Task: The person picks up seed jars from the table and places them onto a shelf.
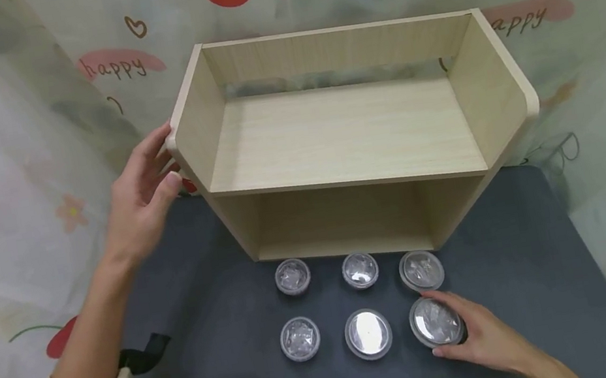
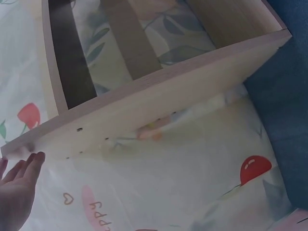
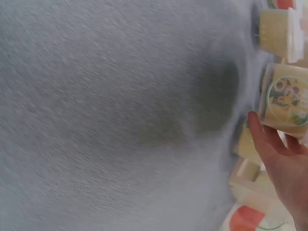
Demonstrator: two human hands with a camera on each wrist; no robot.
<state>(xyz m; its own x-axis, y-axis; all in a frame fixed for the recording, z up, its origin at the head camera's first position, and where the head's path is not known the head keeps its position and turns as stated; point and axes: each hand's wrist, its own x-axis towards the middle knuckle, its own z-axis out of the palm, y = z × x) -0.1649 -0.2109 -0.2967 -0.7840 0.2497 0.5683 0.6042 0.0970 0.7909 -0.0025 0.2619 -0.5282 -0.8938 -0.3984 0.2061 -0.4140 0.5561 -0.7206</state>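
Observation:
A pale wooden two-tier shelf [image 1: 342, 133] stands on the dark cloth. My left hand [image 1: 140, 198] touches the outer face of its left side panel, the fingers fairly straight; in the left wrist view the fingertips of that hand [image 2: 21, 190] lie against the panel [image 2: 144, 108]. At the front right, my right hand [image 1: 483, 332] grips a clear plastic jar [image 1: 436, 321] by its sides, thumb and fingers on opposite sides. The right wrist view shows this jar [image 3: 286, 98] with yellowish contents and a round printed label, beside the right hand [image 3: 284, 168].
Several similar lidded jars stand in two rows before the shelf, among them the back right jar [image 1: 421, 271] and the front middle jar [image 1: 368, 334]. Patterned curtain [image 1: 603, 168] surrounds the dark tabletop [image 1: 217, 361]. A black strap [image 1: 147, 354] shows by the left sleeve.

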